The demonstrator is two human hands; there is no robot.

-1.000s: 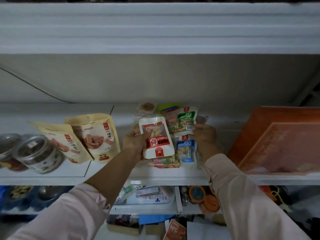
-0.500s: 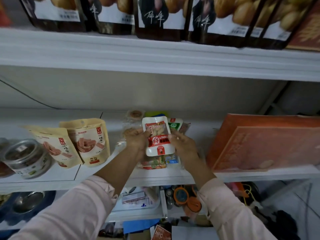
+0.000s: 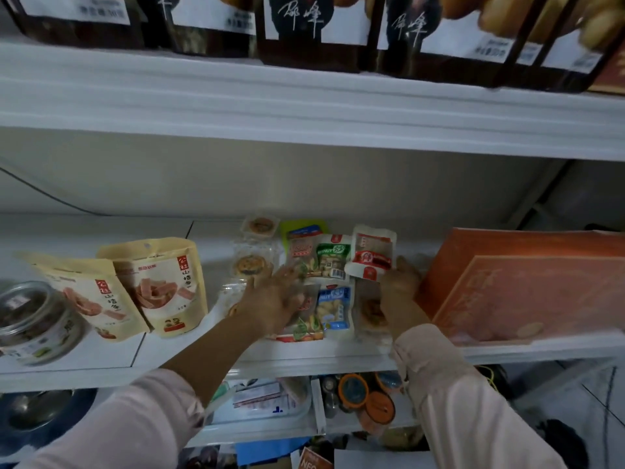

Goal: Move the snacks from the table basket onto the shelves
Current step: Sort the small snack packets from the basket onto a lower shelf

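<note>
On the middle white shelf (image 3: 304, 355) lies a pile of small snack packets (image 3: 329, 262), green, blue and clear ones among them. A white-and-red peanut packet (image 3: 372, 253) sits at the pile's right end. My right hand (image 3: 400, 280) holds it by its lower right corner, beside the orange box. My left hand (image 3: 272, 296) rests flat, fingers spread, on the packets at the left of the pile. The table basket is out of view.
A large orange box (image 3: 527, 289) fills the shelf's right side. Two yellow pouches (image 3: 162, 286) and a clear jar (image 3: 30, 319) stand at the left. Dark bags (image 3: 311, 32) line the shelf above. Orange lids (image 3: 368, 397) and papers sit on the shelf below.
The white-and-red packet went from the pile's middle, held in both hands, to its right end. My left hand let go of it and now lies on the other packets.
</note>
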